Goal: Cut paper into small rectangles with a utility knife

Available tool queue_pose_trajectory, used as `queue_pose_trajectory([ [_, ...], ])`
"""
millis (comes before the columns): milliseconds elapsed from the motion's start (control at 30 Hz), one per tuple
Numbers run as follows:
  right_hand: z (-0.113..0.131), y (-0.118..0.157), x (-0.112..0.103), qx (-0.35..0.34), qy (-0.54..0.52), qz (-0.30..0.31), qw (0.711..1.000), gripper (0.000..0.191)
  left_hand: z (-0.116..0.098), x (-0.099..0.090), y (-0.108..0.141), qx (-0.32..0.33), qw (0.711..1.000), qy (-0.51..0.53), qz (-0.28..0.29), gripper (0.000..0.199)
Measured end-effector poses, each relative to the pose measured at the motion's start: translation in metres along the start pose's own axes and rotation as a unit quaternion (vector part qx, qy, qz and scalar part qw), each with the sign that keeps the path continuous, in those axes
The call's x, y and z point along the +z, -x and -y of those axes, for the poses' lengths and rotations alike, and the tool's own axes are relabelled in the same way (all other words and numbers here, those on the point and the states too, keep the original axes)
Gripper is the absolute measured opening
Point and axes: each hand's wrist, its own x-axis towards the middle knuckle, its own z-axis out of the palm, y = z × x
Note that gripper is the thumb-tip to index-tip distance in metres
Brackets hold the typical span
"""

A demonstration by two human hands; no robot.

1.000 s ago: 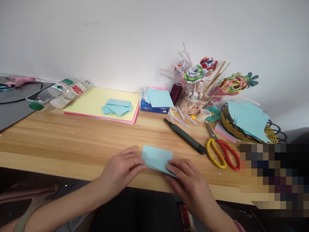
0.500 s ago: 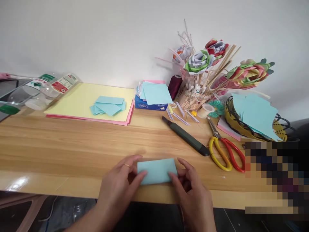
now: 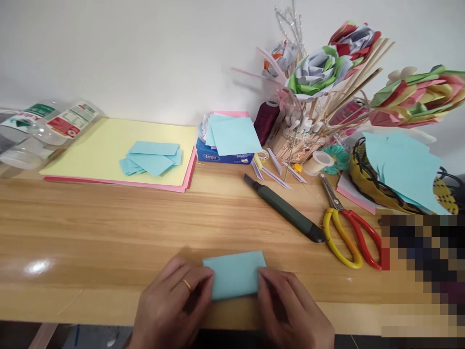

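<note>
A folded light-blue paper (image 3: 234,275) lies at the table's front edge, between my two hands. My left hand (image 3: 176,298) pinches its left end between thumb and forefinger, a gold ring on one finger. At the right end, the thumb and forefinger of my right hand (image 3: 290,305) are closed on the same paper. Farther back, several folded blue papers (image 3: 154,157) rest on a yellow sheet (image 3: 94,150) with pink and red sheets under it.
A dark green cutter (image 3: 286,208) and scissors (image 3: 343,228) with yellow and red handles lie right of centre. Behind stand a blue box (image 3: 225,157) under blue sheets, a pot of paper flowers (image 3: 298,143) and a basket (image 3: 370,182). Plastic bottles (image 3: 65,123) lie at the back left.
My fingertips have closed on the two ends of the paper, where the forefingers were raised off it before. The camera view has shifted, and the paper sits a little lower in the picture.
</note>
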Motion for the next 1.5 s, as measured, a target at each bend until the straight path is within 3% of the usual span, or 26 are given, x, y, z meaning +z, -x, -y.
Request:
queue_pose_trajectory([
  [200, -0.004, 0.001, 0.001, -0.023, 0.006, 0.017, 1.000, 0.013, 0.005, -0.003, 0.002, 0.061, 0.997, -0.055, 0.017, 0.016],
  [367, -0.007, 0.002, 0.002, -0.020, 0.006, 0.020, 1.000, 0.013, 0.006, -0.003, 0.005, 0.055, 0.995, -0.085, 0.011, 0.015],
  [533, -0.007, 0.002, 0.001, -0.020, 0.001, 0.031, 0.999, 0.014, 0.008, -0.004, 0.006, 0.102, 0.987, -0.122, 0.029, 0.020],
  [1133, -0.005, -0.001, -0.002, -0.005, 0.007, 0.050, 0.999, 0.014, 0.007, -0.005, 0.003, 0.065, 0.990, -0.118, 0.029, 0.014],
  [1333, -0.003, -0.003, -0.002, 0.001, 0.013, 0.043, 0.999, 0.016, 0.011, -0.008, 0.005, 0.118, 0.980, -0.144, 0.065, 0.023],
  [1500, -0.003, -0.003, -0.002, 0.000, 0.017, 0.049, 0.999, 0.016, 0.011, -0.008, 0.004, 0.110, 0.981, -0.150, 0.057, 0.022],
])
